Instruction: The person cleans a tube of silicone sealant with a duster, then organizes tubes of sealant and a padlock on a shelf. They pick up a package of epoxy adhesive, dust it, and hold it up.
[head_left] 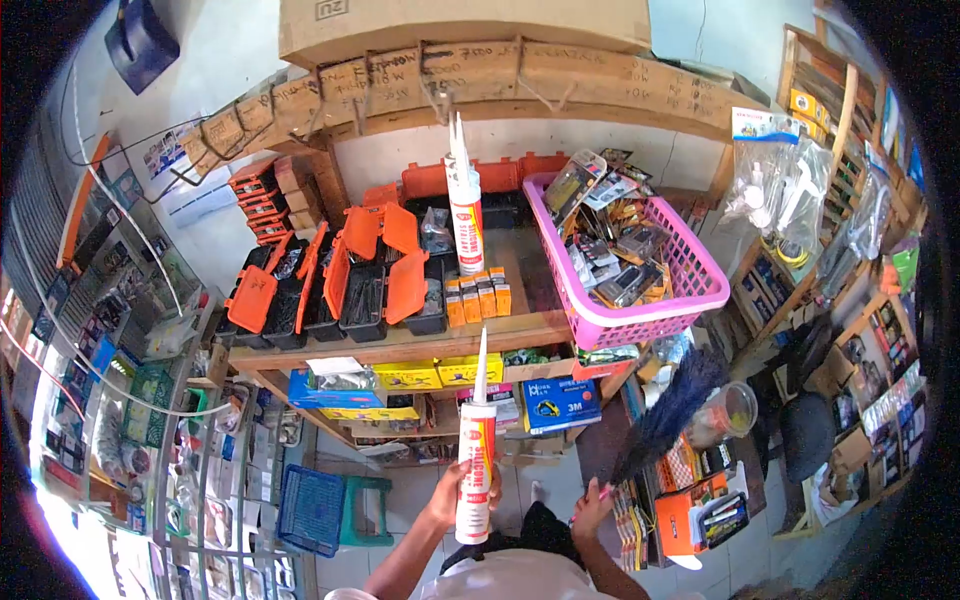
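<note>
Left hand: its fingers were closed around a white silicone tube, held upright, nozzle pointing up, in front of the shelf.
Right hand: its fingers were closed on the pink handle of a dark feather duster.
On the shelf: two more sealant tubes stood upright, beside a pink basket and orange-lidded boxes.

White-and-red silicone sealant tube upright, nozzle up, beside a dark feather duster angled upward.
</note>
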